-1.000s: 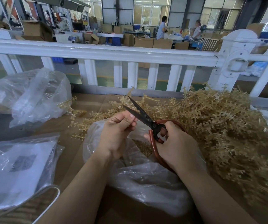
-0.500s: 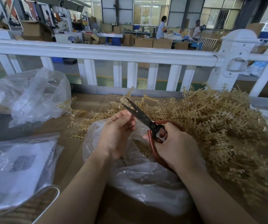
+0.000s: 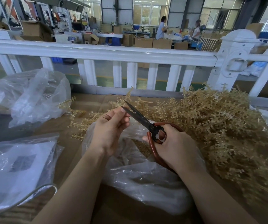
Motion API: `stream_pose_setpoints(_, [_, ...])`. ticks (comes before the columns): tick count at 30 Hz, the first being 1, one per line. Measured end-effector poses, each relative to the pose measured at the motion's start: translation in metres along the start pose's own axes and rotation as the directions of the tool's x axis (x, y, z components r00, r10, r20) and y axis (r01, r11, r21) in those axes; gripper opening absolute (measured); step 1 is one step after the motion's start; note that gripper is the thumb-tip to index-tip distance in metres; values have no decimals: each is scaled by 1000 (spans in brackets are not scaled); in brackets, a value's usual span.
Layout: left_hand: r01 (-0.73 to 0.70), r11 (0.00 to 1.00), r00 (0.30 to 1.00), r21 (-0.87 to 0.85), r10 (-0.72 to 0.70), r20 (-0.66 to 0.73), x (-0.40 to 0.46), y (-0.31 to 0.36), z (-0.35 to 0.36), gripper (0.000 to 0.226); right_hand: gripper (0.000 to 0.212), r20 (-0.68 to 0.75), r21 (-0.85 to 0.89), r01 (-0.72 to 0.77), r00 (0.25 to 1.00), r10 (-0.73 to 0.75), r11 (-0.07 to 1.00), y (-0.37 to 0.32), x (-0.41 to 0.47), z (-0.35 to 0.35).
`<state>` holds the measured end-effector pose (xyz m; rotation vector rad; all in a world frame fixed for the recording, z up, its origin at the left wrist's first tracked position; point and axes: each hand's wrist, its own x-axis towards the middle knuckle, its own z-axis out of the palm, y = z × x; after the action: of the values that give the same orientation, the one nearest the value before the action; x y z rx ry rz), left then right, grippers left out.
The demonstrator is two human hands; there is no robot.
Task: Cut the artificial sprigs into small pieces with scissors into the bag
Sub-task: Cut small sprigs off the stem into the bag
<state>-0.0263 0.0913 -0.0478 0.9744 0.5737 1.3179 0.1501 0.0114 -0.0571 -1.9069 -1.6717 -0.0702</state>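
Note:
My right hand (image 3: 175,146) grips the red-brown handles of black-bladed scissors (image 3: 139,118), whose blades point up and left, slightly apart. My left hand (image 3: 112,126) has its fingers curled with the thumb and forefinger pinched together right at the blades; what it pinches is too small to make out. Both hands hover over an open clear plastic bag (image 3: 139,178) with small tan cut pieces (image 3: 142,145) inside. A big heap of tan artificial sprigs (image 3: 219,126) lies to the right on the cardboard-covered table (image 3: 75,152).
A clear bag with a printed white sheet (image 3: 15,167) lies at the front left, and a crumpled clear bag (image 3: 31,96) at the back left. A white railing (image 3: 114,54) runs along the table's far side. Loose sprigs (image 3: 78,117) lie left of my hands.
The scissor blades have closed somewhat and shifted slightly. My left hand stays pinched at the blades, and my right hand has barely moved.

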Motion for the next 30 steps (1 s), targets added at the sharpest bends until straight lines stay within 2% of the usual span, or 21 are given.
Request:
stream_pose_setpoints(8, [-71,996,997,58,69,22,-2,0,1,17,58,-1,-4,-9,1000,9,1000,-2,-1,-2])
stream_pose_setpoints(19, [-21,998,1000,-64,21,12,-4,1,4,13,60,-52,-23,31,998,-33,999,5,1,8])
stream_pose_setpoints(25, [-84,995,996,59,82,36,-4,1,6,14,58,-110,22,50,993,-47,999,12,0,13])
stream_pose_setpoints(30, [-79,992,995,95,73,66,-7,0,9,16,53,-128,-32,54,990,-57,998,14,3,16])
